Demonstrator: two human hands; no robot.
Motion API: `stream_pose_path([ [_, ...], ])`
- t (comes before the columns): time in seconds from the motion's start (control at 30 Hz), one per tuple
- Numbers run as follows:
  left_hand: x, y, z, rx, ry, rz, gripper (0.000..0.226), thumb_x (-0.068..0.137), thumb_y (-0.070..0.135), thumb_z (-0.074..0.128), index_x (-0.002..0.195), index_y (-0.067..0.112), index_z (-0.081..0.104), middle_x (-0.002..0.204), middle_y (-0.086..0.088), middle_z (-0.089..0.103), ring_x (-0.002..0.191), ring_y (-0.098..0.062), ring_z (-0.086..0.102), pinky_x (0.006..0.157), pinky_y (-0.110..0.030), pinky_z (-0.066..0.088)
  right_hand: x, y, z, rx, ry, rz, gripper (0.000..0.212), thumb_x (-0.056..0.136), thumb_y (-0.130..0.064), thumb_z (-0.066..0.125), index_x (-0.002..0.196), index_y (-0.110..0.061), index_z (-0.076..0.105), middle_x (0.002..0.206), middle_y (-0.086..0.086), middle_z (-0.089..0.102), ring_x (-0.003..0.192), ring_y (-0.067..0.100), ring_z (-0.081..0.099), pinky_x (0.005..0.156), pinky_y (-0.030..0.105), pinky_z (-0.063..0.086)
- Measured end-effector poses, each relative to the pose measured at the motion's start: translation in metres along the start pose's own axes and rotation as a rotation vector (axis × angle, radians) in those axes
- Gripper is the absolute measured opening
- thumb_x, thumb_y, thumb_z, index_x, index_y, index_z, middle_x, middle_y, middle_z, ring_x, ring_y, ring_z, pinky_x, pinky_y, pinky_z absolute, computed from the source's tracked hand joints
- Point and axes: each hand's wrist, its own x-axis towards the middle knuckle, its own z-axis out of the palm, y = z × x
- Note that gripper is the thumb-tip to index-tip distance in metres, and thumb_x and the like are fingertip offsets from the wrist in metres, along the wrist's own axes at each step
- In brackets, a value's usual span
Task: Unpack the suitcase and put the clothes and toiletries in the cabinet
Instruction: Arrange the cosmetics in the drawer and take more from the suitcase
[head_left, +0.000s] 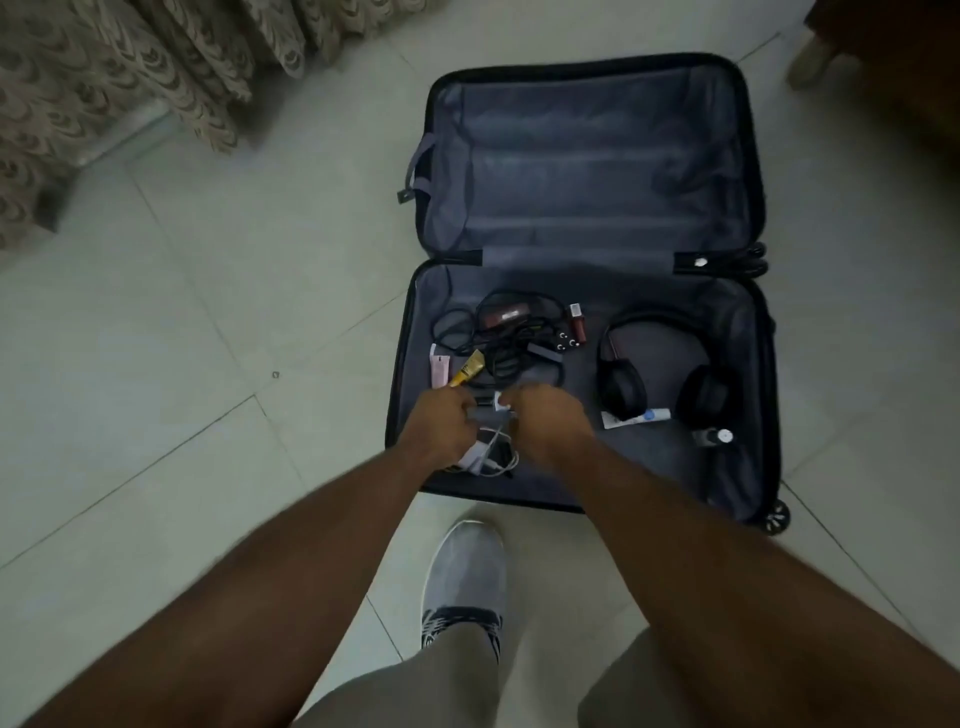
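The suitcase lay open flat on the tiled floor, its far half showing only bare grey lining. In the near half sat loose items: a tangle of black cables with a maroon device, a small dark red bottle, a pink tube beside a yellow tube, black headphones, a white tube just below them, and a small capped bottle near the right wall.

Both hands reached into the near-left part of the case. The left hand had its fingers curled around a bundle of white cable and small white items. The right hand was curled close beside it, pinching a small white piece; what that piece was could not be told.

A grey shoe stood on the floor just before the case. Patterned curtains hung at the upper left.
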Motion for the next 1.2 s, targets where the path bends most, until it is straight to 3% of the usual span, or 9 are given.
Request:
stream_pose_path([
  [0.17, 0.013, -0.025, 0.013, -0.047, 0.087, -0.038, 0.022, 0.089, 0.007, 0.066, 0.107, 0.006, 0.078, 0.107, -0.01, 0.076, 0.1, -0.024, 0.07, 0.083, -0.017, 0.046, 0.046, -0.009, 0.026, -0.3, 0.046, -0.093, 0.038, 0.095, -0.008, 0.056, 0.131, -0.019, 0.061, 0.123, 0.011, 0.06, 0.101, 0.032, 0.067, 0.069, 0.036, 0.044],
  [0.43, 0.005, -0.035, 0.016, -0.109, 0.143, -0.049, 0.022, 0.088, 0.01, 0.069, 0.108, 0.007, 0.077, 0.102, -0.008, 0.076, 0.088, -0.018, 0.069, 0.083, -0.023, 0.053, 0.057, -0.001, 0.024, -0.345, 0.096, -0.081, 0.03, 0.093, -0.019, 0.062, 0.121, -0.02, 0.072, 0.122, 0.008, 0.06, 0.106, 0.031, 0.067, 0.077, 0.035, 0.051],
  [0.57, 0.01, -0.031, 0.017, -0.25, 0.123, -0.123, 0.021, 0.086, 0.012, 0.075, 0.106, 0.005, 0.075, 0.075, -0.004, 0.07, 0.086, -0.028, 0.073, 0.088, -0.037, 0.061, 0.05, 0.006, 0.026, -0.38, 0.078, -0.095, 0.03, 0.09, -0.021, 0.066, 0.12, -0.016, 0.067, 0.124, 0.01, 0.055, 0.104, 0.032, 0.063, 0.076, 0.035, 0.047],
  [0.73, 0.021, -0.046, 0.038, -0.425, 0.118, -0.204, 0.025, 0.067, 0.037, 0.075, 0.088, 0.023, 0.072, 0.087, -0.01, 0.078, 0.088, -0.027, 0.076, 0.086, -0.044, 0.063, 0.046, 0.007, 0.034, -0.35, 0.049, -0.049, 0.027, 0.09, -0.018, 0.072, 0.115, -0.01, 0.068, 0.126, 0.012, 0.051, 0.099, 0.031, 0.066, 0.073, 0.037, 0.05],
  [0.8, 0.019, -0.042, 0.041, -0.531, 0.144, -0.24, 0.015, 0.073, 0.031, 0.079, 0.083, 0.022, 0.071, 0.087, -0.012, 0.078, 0.084, -0.028, 0.076, 0.083, -0.045, 0.064, 0.047, 0.007, 0.032, -0.247, 0.075, -0.024, 0.019, 0.085, -0.022, 0.077, 0.097, -0.011, 0.067, 0.108, 0.009, 0.055, 0.093, 0.03, 0.066, 0.072, 0.036, 0.052],
  [0.87, 0.018, -0.036, 0.04, -0.67, 0.161, -0.279, 0.008, 0.088, 0.021, 0.076, 0.089, 0.013, 0.073, 0.087, -0.015, 0.077, 0.075, -0.027, 0.074, 0.075, -0.04, 0.064, 0.05, 0.008, 0.028, 0.012, 0.165, 0.029, 0.028, 0.071, -0.026, 0.079, 0.066, -0.012, 0.054, 0.074, 0.002, 0.052, 0.067, 0.021, 0.058, 0.057, 0.03, 0.045],
  [0.93, 0.019, -0.03, 0.036, -0.814, 0.126, -0.303, 0.023, 0.1, 0.028, 0.067, 0.103, 0.006, 0.073, 0.092, -0.016, 0.076, 0.075, -0.024, 0.072, 0.069, -0.035, 0.06, 0.055, 0.005, 0.028, 0.372, 0.262, 0.066, 0.036, 0.063, -0.031, 0.08, 0.053, -0.012, 0.051, 0.052, -0.001, 0.048, 0.049, 0.013, 0.045, 0.047, 0.029, 0.036],
  [1.1, 0.019, -0.016, 0.011, -1.07, -0.014, -0.334, 0.05, 0.095, 0.057, 0.064, 0.108, 0.01, 0.076, 0.086, -0.009, 0.077, 0.074, -0.02, 0.073, 0.069, -0.037, 0.062, 0.054, -0.02, 0.021, 1.073, 0.029, 0.021, 0.01, 0.085, -0.006, 0.072, 0.081, 0.001, 0.078, 0.076, 0.02, 0.075, 0.074, 0.04, 0.075, 0.072, 0.047, 0.065],
  [1.2, 0.028, -0.024, 0.011, -0.856, 0.164, -0.333, 0.051, 0.079, 0.055, 0.083, 0.087, 0.006, 0.073, 0.075, -0.011, 0.072, 0.066, -0.025, 0.068, 0.06, -0.037, 0.056, 0.063, -0.021, 0.019, 0.98, 0.16, 0.073, 0.015, 0.087, -0.001, 0.067, 0.083, -0.003, 0.081, 0.073, 0.013, 0.077, 0.07, 0.03, 0.076, 0.071, 0.041, 0.066],
])
